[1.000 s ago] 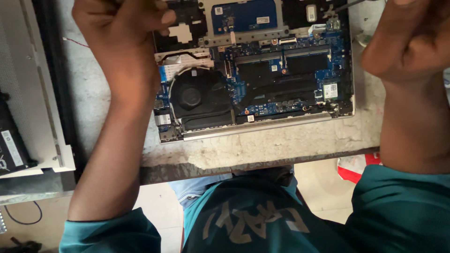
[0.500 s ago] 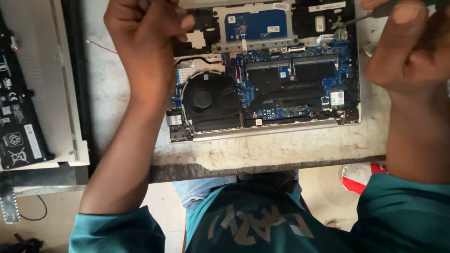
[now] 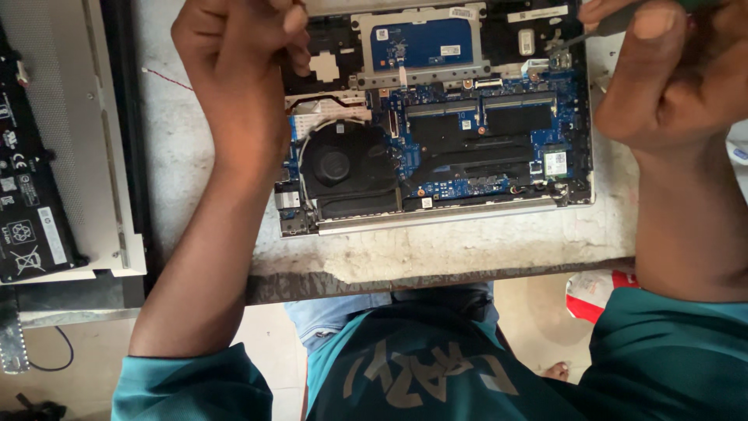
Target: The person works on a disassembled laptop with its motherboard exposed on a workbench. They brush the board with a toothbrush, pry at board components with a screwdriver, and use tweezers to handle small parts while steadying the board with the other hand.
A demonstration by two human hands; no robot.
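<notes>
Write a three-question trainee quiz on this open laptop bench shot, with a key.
1. True or false: the right hand holds a screwdriver whose tip meets the open laptop near its upper right corner.
2. Which part lies closest to the left hand?
A. the round black fan
B. the small green card
C. the black battery pack
3. Fill in: the battery pack lies on a pale ______ to the left of the laptop.

Key:
1. True
2. A
3. Panel, apparently the removed bottom cover.
</notes>
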